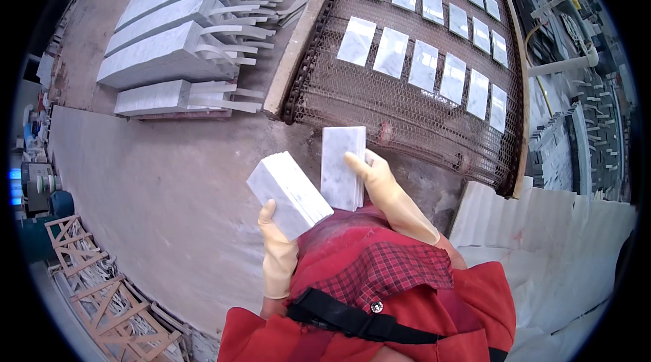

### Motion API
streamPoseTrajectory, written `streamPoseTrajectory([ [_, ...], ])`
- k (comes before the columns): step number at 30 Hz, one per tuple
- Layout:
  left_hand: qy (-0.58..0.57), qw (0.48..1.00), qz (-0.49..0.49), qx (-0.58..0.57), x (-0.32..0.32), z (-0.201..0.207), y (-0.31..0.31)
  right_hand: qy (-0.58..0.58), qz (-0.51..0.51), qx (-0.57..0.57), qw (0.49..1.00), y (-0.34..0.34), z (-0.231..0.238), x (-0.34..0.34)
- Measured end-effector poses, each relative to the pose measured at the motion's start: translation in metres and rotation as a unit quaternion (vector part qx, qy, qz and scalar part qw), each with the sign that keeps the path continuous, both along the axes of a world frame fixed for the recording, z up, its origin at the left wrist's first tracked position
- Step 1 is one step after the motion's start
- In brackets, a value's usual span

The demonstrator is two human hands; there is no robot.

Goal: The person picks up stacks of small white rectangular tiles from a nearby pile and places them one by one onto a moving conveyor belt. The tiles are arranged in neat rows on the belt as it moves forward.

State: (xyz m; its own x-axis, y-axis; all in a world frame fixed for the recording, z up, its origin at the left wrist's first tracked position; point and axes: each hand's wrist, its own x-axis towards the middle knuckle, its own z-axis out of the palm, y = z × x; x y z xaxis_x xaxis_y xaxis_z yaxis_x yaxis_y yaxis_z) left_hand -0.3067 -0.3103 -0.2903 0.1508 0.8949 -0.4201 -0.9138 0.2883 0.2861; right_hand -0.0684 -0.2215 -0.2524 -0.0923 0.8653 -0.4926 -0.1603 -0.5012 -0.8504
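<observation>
A stack of white-grey marble tiles (288, 192) rests in my left hand (278, 246), tilted, with the thumb against its face and the other fingers hidden beneath. My right hand (373, 175) wears the same pale yellow rubber glove and grips a second, thinner stack of marble tiles (337, 162) at its right edge, thumb on the front face. The two stacks stand close together before my red clothing. Just beyond them, rows of separate marble tiles (391, 52) lie flat on a mesh conveyor belt (325, 90).
At the upper left, long marble blocks (156, 56) are piled with thin strips fanning from their ends. Wooden crates (102, 294) with scrap strips stand at lower left. White corrugated sheeting (542, 226) lies right of me, and a pale pipe (566, 65) runs beside the conveyor.
</observation>
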Motion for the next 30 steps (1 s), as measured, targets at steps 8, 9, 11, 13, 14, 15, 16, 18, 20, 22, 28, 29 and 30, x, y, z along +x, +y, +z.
streamPoseTrajectory([
  [8,0.024,0.998,0.016,0.053,-0.073,-0.009,0.005,-0.194,-0.077,0.083,0.974,0.066,-0.068,-0.021],
  [9,0.019,0.998,0.021,0.055,-0.083,-0.01,0.004,-0.226,-0.081,0.084,0.967,0.073,-0.064,-0.028],
  [11,-0.002,0.998,0.017,0.061,-0.098,-0.008,0.0,-0.304,-0.078,0.075,0.946,0.082,-0.054,-0.041],
  [13,0.0,0.996,0.013,0.086,-0.103,0.003,0.001,-0.34,-0.08,0.071,0.934,0.088,-0.057,-0.045],
  [14,0.0,0.995,0.01,0.098,-0.105,0.007,0.003,-0.358,-0.083,0.069,0.928,0.091,-0.059,-0.046],
  [15,0.004,0.993,-0.006,0.117,-0.11,0.011,0.005,-0.373,-0.085,0.063,0.922,0.094,-0.063,-0.048],
  [16,-0.012,0.992,-0.016,0.123,-0.113,0.01,0.006,-0.382,-0.089,0.059,0.918,0.095,-0.067,-0.049],
  [18,-0.041,0.989,-0.037,0.134,-0.116,0.009,0.006,-0.394,-0.096,0.054,0.913,0.096,-0.068,-0.052],
  [20,-0.101,0.987,-0.022,0.126,-0.121,-0.009,0.004,-0.4,-0.101,0.054,0.909,0.096,-0.064,-0.058],
  [22,-0.129,0.985,-0.017,0.116,-0.124,-0.012,0.002,-0.412,-0.102,0.055,0.904,0.096,-0.063,-0.062],
  [28,-0.072,0.993,-0.021,0.088,-0.122,-0.003,-0.008,-0.451,-0.094,0.078,0.884,0.097,-0.074,-0.056],
  [29,-0.081,0.994,-0.03,0.071,-0.123,-0.018,-0.01,-0.457,-0.096,0.08,0.881,0.096,-0.072,-0.053],
  [30,-0.092,0.994,-0.033,0.057,-0.124,-0.03,-0.013,-0.46,-0.095,0.086,0.879,0.097,-0.072,-0.054],
])
